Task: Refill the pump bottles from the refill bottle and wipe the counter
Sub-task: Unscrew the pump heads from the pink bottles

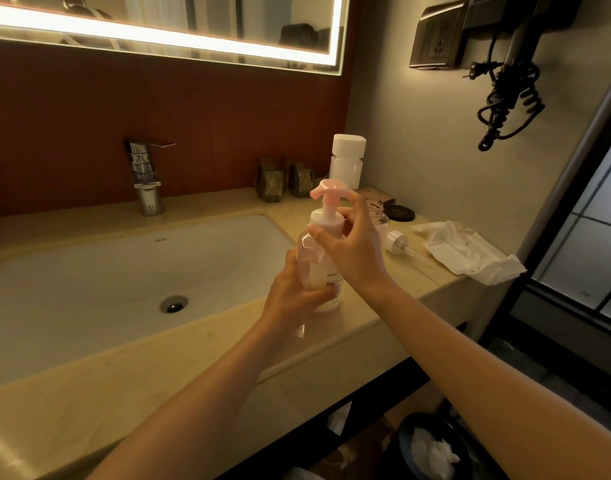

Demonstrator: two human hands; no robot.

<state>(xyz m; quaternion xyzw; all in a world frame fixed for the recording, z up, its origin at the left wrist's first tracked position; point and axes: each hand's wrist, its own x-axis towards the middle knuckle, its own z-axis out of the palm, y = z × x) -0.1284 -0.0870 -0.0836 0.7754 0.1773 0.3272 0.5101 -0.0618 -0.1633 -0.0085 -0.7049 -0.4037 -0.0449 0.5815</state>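
Counter (366,327): pump bottle (319,271) gripped by left hand (293,292), right hand (352,244) at collar.

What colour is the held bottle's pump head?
Pump head is pale pink; head view shows it.

Head camera — looking forward-down, close over counter (89,393).

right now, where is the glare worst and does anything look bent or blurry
Head view: the mirror's light strip blows out to white glare; the rest is dim and warm-toned; the wide lens bows the counter edge and the door frame; the pink pump bottle is fairly sharp, its label partly hidden by the left hand.
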